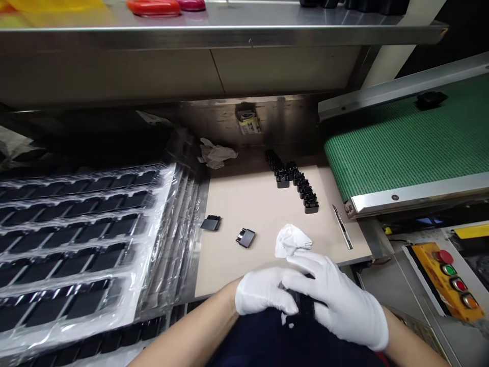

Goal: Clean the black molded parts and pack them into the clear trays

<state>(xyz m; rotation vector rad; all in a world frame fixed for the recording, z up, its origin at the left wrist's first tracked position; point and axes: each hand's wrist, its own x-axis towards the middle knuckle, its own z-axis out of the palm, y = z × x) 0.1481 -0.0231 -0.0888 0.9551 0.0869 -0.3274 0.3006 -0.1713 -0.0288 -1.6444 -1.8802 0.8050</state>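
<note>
Both hands wear white gloves and meet at the front edge of the work surface, close to the body. My left hand (265,291) curls its fingers around the left side of a black part (304,305). From the right, my right hand (336,298) grips the same part, its fingers covering much of it. A crumpled white cloth (290,240) lies just beyond the fingers. Two flat black pieces, one on the left (211,223) and one nearer the middle (245,237), rest on the beige board (244,199). Rows of small black parts (303,188) stand at the board's back right.
Stacked clear plastic trays (153,244) of black pieces fill the left. A cutter (343,228) lies on the right, below a green conveyor (401,142) carrying a black part. An orange button box (446,280) sits at right; a metal shelf (229,36) spans above.
</note>
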